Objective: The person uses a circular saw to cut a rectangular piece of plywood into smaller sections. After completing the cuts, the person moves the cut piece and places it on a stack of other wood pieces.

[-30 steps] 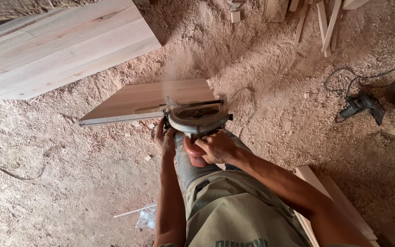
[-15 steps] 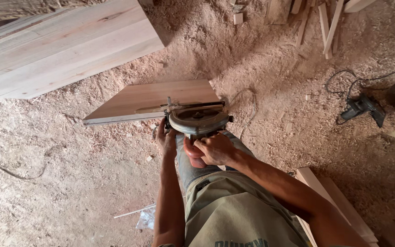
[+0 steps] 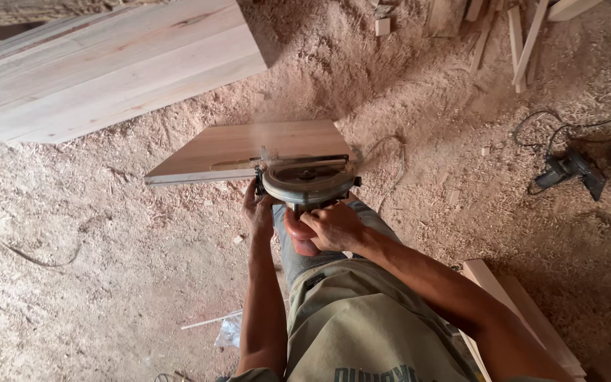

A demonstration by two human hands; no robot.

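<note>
The left hand (image 3: 259,212) has its grip closed on the left side of the round metal circular saw (image 3: 309,180). The right hand (image 3: 334,228) grips the saw's red handle (image 3: 298,237). Just beyond both grips, the saw rests on a flat, smooth wooden board (image 3: 249,148) over sawdust floor (image 3: 93,269).

Your circular saw (image 3: 308,180) hides its blade and your left hand (image 3: 258,211) fingertips; the stacked planks (image 3: 100,67) run off the frame's upper left.
</note>
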